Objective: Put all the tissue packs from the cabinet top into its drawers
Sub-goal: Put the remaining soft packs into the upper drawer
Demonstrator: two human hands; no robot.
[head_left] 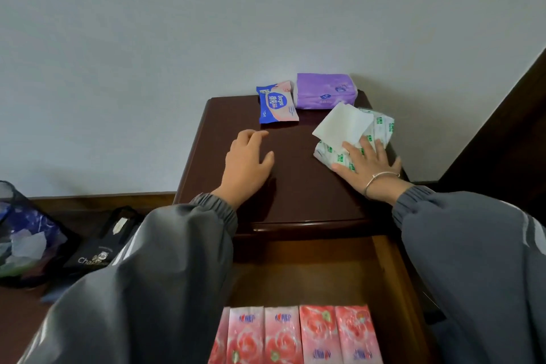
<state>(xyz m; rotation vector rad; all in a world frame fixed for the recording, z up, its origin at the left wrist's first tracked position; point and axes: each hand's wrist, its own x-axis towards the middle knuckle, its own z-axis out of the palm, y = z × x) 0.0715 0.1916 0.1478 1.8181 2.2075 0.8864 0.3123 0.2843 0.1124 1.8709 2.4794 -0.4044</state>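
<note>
Five pink packs (298, 334) already lie in the open drawer (393, 275). Three remain on the cabinet top (295, 186): the blue pack (276, 105), the purple pack (323, 91), and the white-green pack (381, 127) under your spread right grip (369, 165). Your left grip (246, 162) is loosely curled and empty.

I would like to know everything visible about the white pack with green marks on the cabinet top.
The white pack is a soft, crinkled plastic wrapper with small green printed marks. It lies near the right edge of the dark wooden cabinet top, in front of the purple pack. It looks opened: a white tissue sheet sticks out over its left part. The right hand rests on its near end with straight fingers.
</note>
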